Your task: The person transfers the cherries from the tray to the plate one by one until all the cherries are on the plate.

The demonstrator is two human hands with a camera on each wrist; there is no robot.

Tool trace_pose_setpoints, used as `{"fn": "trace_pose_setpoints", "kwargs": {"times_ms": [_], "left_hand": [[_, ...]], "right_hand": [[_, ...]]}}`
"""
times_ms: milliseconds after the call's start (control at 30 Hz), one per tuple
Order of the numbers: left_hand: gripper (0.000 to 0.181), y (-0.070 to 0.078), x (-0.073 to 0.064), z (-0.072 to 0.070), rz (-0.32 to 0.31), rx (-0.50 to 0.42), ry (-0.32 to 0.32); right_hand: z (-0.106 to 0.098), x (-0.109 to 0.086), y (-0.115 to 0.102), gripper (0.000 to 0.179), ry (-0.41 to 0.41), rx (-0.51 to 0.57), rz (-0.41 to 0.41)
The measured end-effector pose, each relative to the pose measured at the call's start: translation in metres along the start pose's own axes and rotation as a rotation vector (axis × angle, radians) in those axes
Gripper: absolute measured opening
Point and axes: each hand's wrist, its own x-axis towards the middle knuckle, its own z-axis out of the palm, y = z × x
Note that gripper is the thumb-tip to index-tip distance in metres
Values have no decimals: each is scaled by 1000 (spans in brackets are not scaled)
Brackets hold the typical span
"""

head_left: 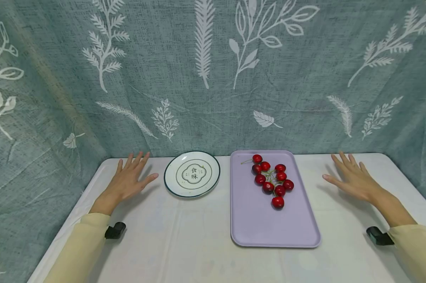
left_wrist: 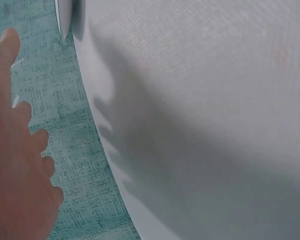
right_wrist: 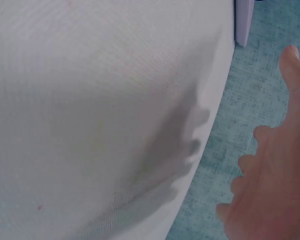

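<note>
While L hand point(head_left: 127, 181) hovers, fingers spread, nr plate point(head_left: 192, 174) by far edge of table point(head_left: 184, 243), R hand point(head_left: 356, 181), also spread, is nr tray point(head_left: 251, 222) w/ cherries point(head_left: 268, 187).

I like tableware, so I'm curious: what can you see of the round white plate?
The plate is round, white and glossy, ceramic by its look, with a dark rim line. A thin printed circle surrounds a lobed frame holding two large characters. Small specks dot it. It lies face up at the far edge of the white table, between the left hand and the purple tray, touching neither.
</note>
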Motion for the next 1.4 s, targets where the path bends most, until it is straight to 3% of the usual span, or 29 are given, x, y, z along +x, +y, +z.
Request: {"fn": "trace_pose_setpoints", "kwargs": {"times_ms": [500, 733, 900, 1133, 1400], "left_hand": [[79, 6, 1, 1, -40, -125, -16], [69, 9, 2, 1, -49, -231, -29], [73, 12, 3, 0, -87, -309, -31], [78, 20, 3, -5, -175, -511, -47], [76, 22, 4, -8, -116, -860, -49]], "right_hand": [[-8, 7, 0, 88, -16, 42, -8], [-14, 11, -3, 84, -41, 188, 7], [-15, 13, -6, 78, 17, 208, -4], [-19, 12, -12, 61, 69, 285, -19], [-26, 13, -18, 60, -30, 449, 21]]}}
